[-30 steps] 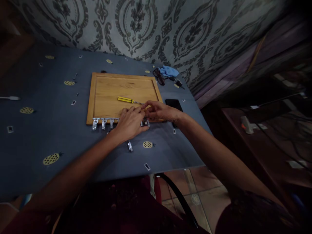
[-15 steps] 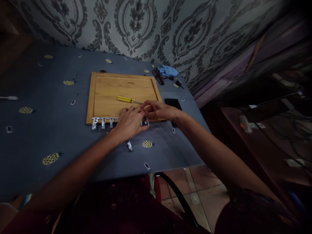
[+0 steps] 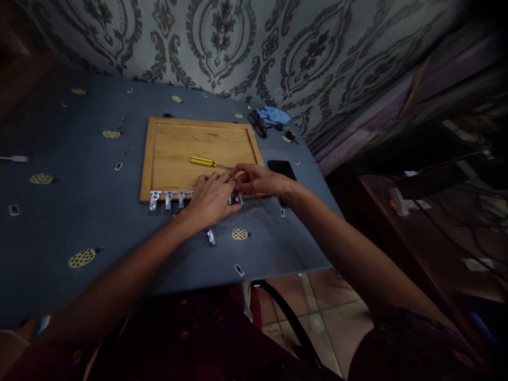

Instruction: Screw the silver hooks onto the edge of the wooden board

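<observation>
A wooden panel [image 3: 198, 140] with a raised frame lies on the table. Several small metal hinge-like fittings [image 3: 168, 199] line its near edge. My left hand [image 3: 214, 198] rests over that edge, fingers stretched forward and thumb apart, beside a metal fitting [image 3: 237, 199] it partly covers. My right hand [image 3: 257, 180] meets the left fingertips from the right, with thumb and fingers pinched together; what they hold is hidden. A yellow-handled screwdriver [image 3: 203, 161] lies on the panel, its shaft pointing toward my right fingers. A loose metal fitting [image 3: 210, 236] lies in front of the panel.
A black phone [image 3: 282, 169] lies right of the panel. Sunglasses [image 3: 259, 125], a blue cloth [image 3: 273, 115] and keys [image 3: 290, 134] sit at the back right. Small screws [image 3: 121, 123] and a white cable plug [image 3: 19, 159] are on the left. A patterned wall rises behind.
</observation>
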Demonstrator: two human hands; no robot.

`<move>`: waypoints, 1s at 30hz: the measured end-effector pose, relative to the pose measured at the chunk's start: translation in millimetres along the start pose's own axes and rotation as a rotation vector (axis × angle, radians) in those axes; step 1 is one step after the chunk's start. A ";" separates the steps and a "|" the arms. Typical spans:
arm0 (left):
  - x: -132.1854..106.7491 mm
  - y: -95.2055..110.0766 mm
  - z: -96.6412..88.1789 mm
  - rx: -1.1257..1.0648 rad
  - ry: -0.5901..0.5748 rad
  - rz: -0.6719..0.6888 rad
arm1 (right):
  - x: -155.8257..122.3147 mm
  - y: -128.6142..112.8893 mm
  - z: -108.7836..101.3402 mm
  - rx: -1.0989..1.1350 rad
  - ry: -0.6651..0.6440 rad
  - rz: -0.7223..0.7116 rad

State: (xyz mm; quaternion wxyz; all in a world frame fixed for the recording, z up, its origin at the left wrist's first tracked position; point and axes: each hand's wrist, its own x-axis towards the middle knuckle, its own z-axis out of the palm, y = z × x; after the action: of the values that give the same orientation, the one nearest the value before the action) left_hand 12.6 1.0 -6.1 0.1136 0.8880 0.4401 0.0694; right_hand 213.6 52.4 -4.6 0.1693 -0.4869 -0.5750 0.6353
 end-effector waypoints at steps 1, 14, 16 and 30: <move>-0.1 0.0 0.0 -0.001 0.005 0.000 | 0.0 0.7 -0.1 -0.001 0.002 -0.002; 0.3 1.0 -1.5 0.012 0.004 -0.003 | -36.8 22.4 9.6 -0.455 0.443 -0.318; 0.4 1.8 -3.0 0.020 -0.010 -0.005 | -46.8 36.3 19.8 -0.609 0.525 -0.393; 1.0 0.1 -1.8 0.020 -0.001 -0.007 | -50.0 77.6 48.0 -0.939 0.545 -0.667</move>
State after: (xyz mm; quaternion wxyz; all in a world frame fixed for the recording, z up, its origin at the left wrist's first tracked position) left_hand 12.9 2.0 -4.3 0.1051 0.8876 0.4439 0.0642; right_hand 224.7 -35.3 -59.4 0.2665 -0.4483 -0.8493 0.0822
